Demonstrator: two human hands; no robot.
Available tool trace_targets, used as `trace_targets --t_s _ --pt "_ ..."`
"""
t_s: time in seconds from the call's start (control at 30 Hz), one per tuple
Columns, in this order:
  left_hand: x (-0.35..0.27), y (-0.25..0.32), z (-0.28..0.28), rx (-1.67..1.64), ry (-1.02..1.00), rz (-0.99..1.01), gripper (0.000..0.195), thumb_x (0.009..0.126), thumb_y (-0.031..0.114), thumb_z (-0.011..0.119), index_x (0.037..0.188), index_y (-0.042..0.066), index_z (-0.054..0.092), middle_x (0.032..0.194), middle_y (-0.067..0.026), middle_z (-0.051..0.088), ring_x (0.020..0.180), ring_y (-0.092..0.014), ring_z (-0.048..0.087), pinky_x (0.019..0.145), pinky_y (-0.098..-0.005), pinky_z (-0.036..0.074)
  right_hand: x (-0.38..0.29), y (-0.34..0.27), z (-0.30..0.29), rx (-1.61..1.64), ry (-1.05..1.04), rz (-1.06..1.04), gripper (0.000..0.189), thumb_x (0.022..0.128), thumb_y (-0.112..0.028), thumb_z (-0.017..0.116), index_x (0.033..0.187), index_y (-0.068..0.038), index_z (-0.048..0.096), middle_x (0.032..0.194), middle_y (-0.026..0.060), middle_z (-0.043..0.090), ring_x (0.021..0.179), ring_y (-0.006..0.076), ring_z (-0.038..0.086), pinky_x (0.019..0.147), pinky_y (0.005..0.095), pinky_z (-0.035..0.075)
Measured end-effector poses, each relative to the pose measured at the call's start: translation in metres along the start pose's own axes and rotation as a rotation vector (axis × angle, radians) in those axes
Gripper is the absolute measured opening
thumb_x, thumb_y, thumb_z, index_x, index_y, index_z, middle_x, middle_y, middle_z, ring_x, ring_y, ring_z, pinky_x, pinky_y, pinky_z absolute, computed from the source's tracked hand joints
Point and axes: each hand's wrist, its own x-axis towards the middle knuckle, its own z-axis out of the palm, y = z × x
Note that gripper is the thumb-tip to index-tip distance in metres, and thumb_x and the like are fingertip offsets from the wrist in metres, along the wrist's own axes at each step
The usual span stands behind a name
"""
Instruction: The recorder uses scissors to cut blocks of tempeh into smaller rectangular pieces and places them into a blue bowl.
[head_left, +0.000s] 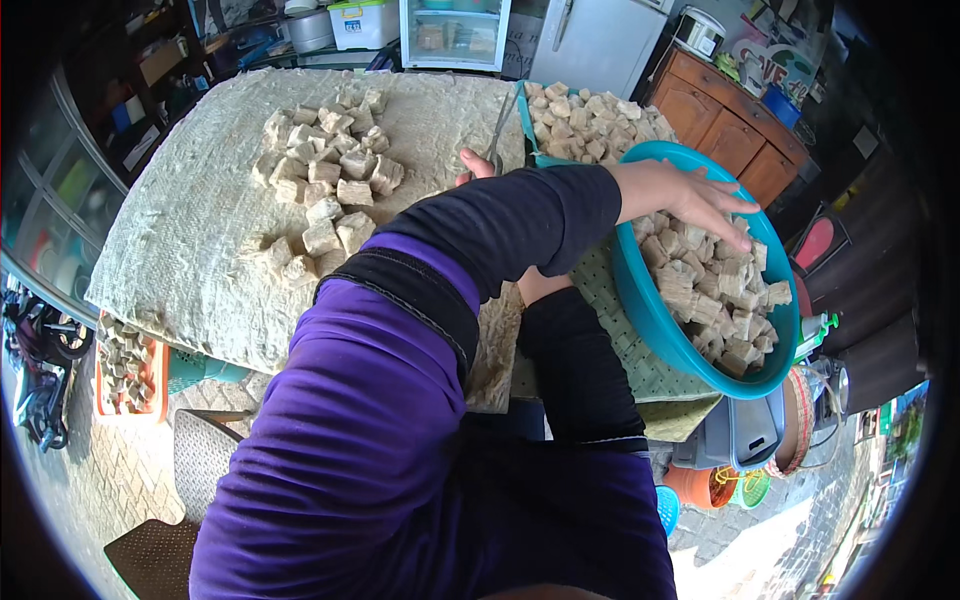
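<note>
My left hand (694, 199) is held palm down with spread fingers over an oval teal basin (651, 300), which holds many pale brown fibrous cubes (709, 285). It grips nothing that I can see. My left arm crosses over my right arm and hides much of it. Beyond the left sleeve, part of my right hand (476, 163) shows, holding metal scissors (498, 135) with the blades pointing away from me. A thick, pale fibrous slab (195, 202) covers most of the table. Loose fibrous cubes (322, 169) lie in a heap on it.
A second teal container (529, 124) full of cubes stands behind the basin. Green woven cloth (600, 292) shows beneath the basin. At lower left are an orange crate (161, 382) of cubes and a brown chair (199, 457). A wooden cabinet (720, 112) and white fridge (596, 41) stand behind.
</note>
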Motion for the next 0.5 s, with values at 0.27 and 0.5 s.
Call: trace_targets --t_s 0.27,0.5 --pt "0.028 0.001 0.06 0.232 -0.386 -0.013 0.116 0.06 0.09 0.042 0.148 0.019 0.018 0.155 -0.0119 -0.005 0.138 -0.042 -0.017 0.105 -0.0672 -0.005 -0.002 -0.01 0.008 -0.045 0.052 0.108 0.048 0.079 -0.053 0.066 0.086 -0.008 0.051 0.085 0.0065 0.061 0.074 0.017 0.06 0.071 0.0319 0.05" --pt "0.031 -0.002 0.066 0.224 -0.345 -0.049 0.104 0.062 0.086 0.047 0.147 0.032 0.022 0.155 -0.0108 -0.004 0.136 -0.046 -0.017 0.104 -0.0682 -0.005 0.003 -0.007 0.001 -0.118 0.036 0.078 0.051 0.078 -0.053 0.067 0.091 -0.007 0.05 0.086 0.0077 0.061 0.074 0.0166 0.06 0.069 0.0325 0.051"
